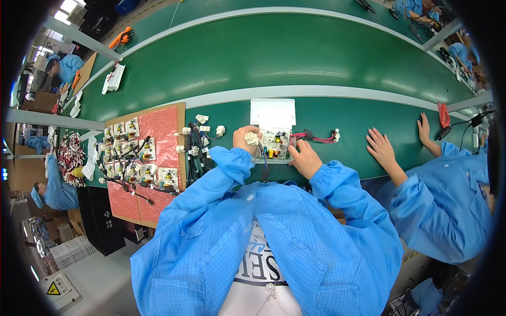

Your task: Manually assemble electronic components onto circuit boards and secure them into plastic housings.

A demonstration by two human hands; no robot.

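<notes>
A circuit board [276,141] with yellow, black and silver parts lies before me, its edges in a clear or white housing. My left hand [244,140] is at its left side, fingers curled around a white plug connector [252,138]. A dark wire [265,164] runs down from there toward my jacket. My right hand [307,160] grips the board's right edge between thumb and fingers. Red wires [320,139] with a black sleeve leave the board to the right and end in a white connector [337,135]. A flat white panel [273,113] adjoins the board's far edge.
Several boards [129,150] with cables lie on pink bubble wrap [161,124] at the left. Black cables [197,150] with white plugs are bunched beside my left sleeve. A co-worker's hands [381,146] rest on the green bench [363,113] at the right. A metal rail [327,92] crosses behind.
</notes>
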